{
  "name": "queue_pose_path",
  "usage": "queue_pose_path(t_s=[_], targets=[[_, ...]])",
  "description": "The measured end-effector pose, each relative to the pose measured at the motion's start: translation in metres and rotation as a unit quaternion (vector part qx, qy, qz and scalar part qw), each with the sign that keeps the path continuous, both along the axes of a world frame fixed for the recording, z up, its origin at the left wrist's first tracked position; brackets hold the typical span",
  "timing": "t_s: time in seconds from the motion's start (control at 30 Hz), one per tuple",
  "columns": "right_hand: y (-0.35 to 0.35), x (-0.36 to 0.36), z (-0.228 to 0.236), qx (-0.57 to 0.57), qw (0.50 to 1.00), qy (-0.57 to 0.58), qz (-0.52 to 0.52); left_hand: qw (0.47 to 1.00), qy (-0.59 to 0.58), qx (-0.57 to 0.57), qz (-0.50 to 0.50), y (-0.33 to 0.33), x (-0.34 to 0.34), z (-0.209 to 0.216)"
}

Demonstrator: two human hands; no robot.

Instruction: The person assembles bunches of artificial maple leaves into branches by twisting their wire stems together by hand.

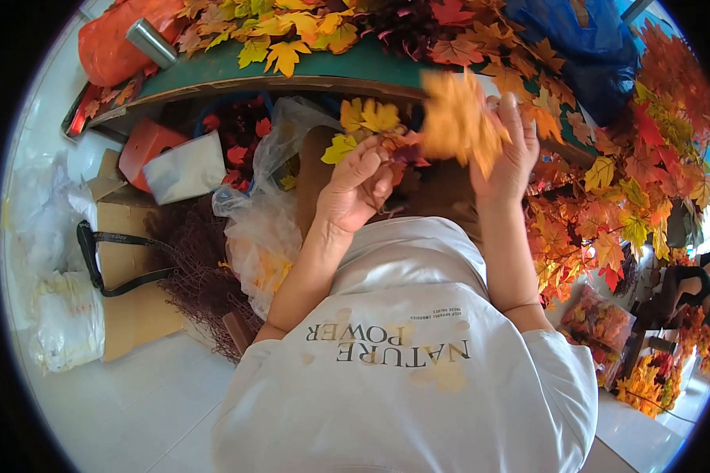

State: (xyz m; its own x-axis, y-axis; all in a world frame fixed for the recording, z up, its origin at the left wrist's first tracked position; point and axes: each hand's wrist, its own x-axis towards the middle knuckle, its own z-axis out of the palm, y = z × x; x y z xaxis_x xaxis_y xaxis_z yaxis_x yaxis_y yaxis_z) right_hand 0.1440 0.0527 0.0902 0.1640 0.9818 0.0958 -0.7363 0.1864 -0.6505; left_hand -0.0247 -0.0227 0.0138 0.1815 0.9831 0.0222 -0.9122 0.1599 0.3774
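While the white shirt (402, 410) is filling the near view, the left hand (351, 189) is pinching a dark red leaf sprig (406, 150), grip narrow, above the brown trousers (450, 193). The right hand (506, 162) is standing fairly wide at blurred orange leaves (459, 118); can't tell if it's gripping them. Step looks like handling leaves between both hands, probably arranging or separating. Next move is likely calling for a steady left pinch and a sure right hold. Yellow leaves (368, 117) are showing just beyond the left hand. Farther out, a green table (205, 72) is bearing more leaves.
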Motion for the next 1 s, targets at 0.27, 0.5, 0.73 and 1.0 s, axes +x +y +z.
queue_pose_path(t_s=[0.27, 0.5, 0.73, 1.0], targets=[[-0.036, -0.044, -0.037, 0.25, 0.868, -0.429, 0.028, 0.99, 0.075, -0.057, 0.105, -0.008, 0.016, 0.03], [-0.042, -0.024, -0.028, 0.357, 0.803, -0.476, 0.035, 0.975, 0.121, 0.022, 0.187, -0.003, 0.01, 0.022], [-0.045, -0.025, -0.022, 0.081, 0.938, -0.297, 0.161, 0.979, 0.082, -0.009, 0.187, -0.007, 0.013, 0.032], [-0.03, -0.028, -0.039, 0.163, 0.897, -0.408, 0.053, 0.956, 0.172, 0.003, 0.236, -0.009, 0.028, 0.027]])
